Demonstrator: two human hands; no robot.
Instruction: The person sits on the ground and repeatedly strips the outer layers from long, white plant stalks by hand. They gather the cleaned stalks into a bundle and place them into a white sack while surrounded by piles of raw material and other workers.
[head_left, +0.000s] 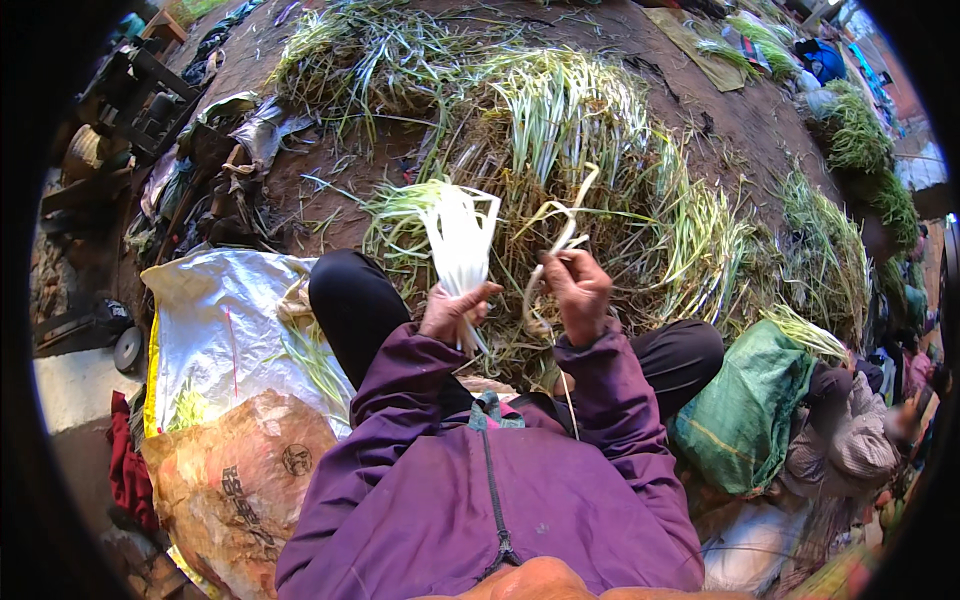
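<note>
My left hand (452, 309) grips a bunch of pale, garlic-like green stalks (461, 244) near their lower ends. The white stems fan upward, and their green leaves droop to the left. To the right, my right hand (582, 291) pinches a thin, pale stalk (568, 229) between thumb and fingers. A curled, yellowish strip (531, 296) hangs beside that hand. Between and beyond both hands lies a large heap of similar stalks (577, 112) with brown, dry-looking matter among them.
A white woven sheet (217, 322) and a stained brown sack (247, 465) with printing lie at my left. At my right, a green woven sack (746, 412) sits beside another seated person (840, 427). More piled greens (352, 67) cover the earthen floor (352, 157) ahead.
</note>
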